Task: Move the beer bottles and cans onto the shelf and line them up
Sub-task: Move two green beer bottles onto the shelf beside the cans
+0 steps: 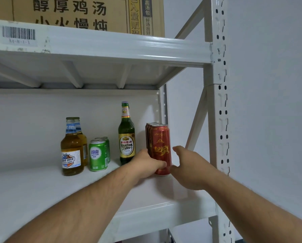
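Note:
On the white shelf (41, 186), a tall red can (161, 142) stands at the front of a row of red cans near the right upright. My left hand (146, 165) grips its lower left side, thumb across the front. My right hand (185, 165) touches its right side, fingers bent around it. Left of the cans stands a green Yanjing bottle (127, 137). Further left are two green cans (97, 155) in a row. Two amber bottles (71, 148) with blue labels stand at the far left, one behind the other.
The shelf above (101, 44) carries a cardboard box (87, 13) and a barcode label (18, 34). The white perforated upright (220, 106) rises right of the red cans. A white wall lies behind the shelf and to the right.

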Tool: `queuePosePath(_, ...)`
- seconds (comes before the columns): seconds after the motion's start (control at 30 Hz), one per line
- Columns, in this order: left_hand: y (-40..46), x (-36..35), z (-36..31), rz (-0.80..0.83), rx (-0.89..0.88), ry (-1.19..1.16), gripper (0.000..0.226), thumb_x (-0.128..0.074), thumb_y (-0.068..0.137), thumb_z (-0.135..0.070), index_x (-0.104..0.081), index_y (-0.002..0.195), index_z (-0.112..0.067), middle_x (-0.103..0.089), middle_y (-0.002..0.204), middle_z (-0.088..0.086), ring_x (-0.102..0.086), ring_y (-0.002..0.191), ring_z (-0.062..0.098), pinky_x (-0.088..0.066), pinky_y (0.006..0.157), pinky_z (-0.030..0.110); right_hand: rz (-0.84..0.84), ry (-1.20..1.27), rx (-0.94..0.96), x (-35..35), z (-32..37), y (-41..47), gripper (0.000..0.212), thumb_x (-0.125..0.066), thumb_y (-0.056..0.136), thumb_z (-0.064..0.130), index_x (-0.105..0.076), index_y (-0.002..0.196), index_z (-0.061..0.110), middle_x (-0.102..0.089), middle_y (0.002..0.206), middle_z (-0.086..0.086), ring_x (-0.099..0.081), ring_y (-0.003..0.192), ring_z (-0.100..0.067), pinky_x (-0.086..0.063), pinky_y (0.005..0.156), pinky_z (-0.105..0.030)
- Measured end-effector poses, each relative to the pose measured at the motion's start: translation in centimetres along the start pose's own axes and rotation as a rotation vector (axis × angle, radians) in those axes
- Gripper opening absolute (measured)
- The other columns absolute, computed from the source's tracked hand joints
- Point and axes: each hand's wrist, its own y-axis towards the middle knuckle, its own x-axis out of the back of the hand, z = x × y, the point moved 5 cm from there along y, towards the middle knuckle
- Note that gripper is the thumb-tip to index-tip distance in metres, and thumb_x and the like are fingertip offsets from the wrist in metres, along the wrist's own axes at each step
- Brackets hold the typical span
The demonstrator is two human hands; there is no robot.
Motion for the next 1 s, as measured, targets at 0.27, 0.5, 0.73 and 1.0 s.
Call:
queuePosePath(0.27, -5.0, 10.0, 4.7, -0.160, 0.013, 0.623, 0.076, -0.070, 0.090, -0.047, -0.035, 0.156, -0.037, -0.048, 0.155, -0.004, -0.051, 0.135, 0.023, -0.046, 0.108, 0.035, 0.090, -0.015, 0.254, -5.4, 6.4, 1.3, 0.055, -0.052, 0.098, 0.050, -0.043, 0.145, 0.022, -0.057, 0.138, -0.002, -0.057, 0.119, -0.022, -0.049, 0.099, -0.036)
queuePosePath(0.5, -11.6, 21.7, 10.0, -0.276, 0.126, 0.790, 0.071, -0.060, 0.094, -0.049, -0.034, 0.158, -0.032, -0.041, 0.161, -0.004, -0.047, 0.141, 0.022, -0.043, 0.111, 0.032, 0.253, -0.068, 0.426, -10.6, 17.6, 1.1, 0.066, -0.047, 0.098, 0.057, -0.036, 0.152, 0.020, -0.046, 0.153, -0.005, -0.047, 0.135, -0.026, -0.042, 0.110, -0.041)
queuePosePath(0.73, -21.5, 34.8, 15.8, -0.391, 0.306, 0.816, 0.075, -0.055, 0.095, -0.049, -0.026, 0.161, -0.030, -0.033, 0.166, -0.005, -0.042, 0.146, 0.020, -0.039, 0.115, 0.033, 0.316, -0.092, 0.608, -15.4, 32.5, -2.8, 0.073, -0.042, 0.100, 0.059, -0.027, 0.157, 0.017, -0.035, 0.161, -0.005, -0.038, 0.143, -0.028, -0.036, 0.114, -0.041)
queuePosePath(1.0, -33.9, 47.2, 21.6, -0.520, 0.450, 0.774, 0.074, -0.057, 0.097, -0.048, -0.026, 0.162, -0.031, -0.033, 0.165, -0.005, -0.043, 0.144, 0.021, -0.042, 0.111, 0.035, 0.411, -0.058, 0.754, -21.0, 48.8, -10.4, 0.073, -0.040, 0.101, 0.058, -0.023, 0.159, 0.017, -0.030, 0.163, -0.001, -0.033, 0.147, -0.023, -0.034, 0.115, -0.039)
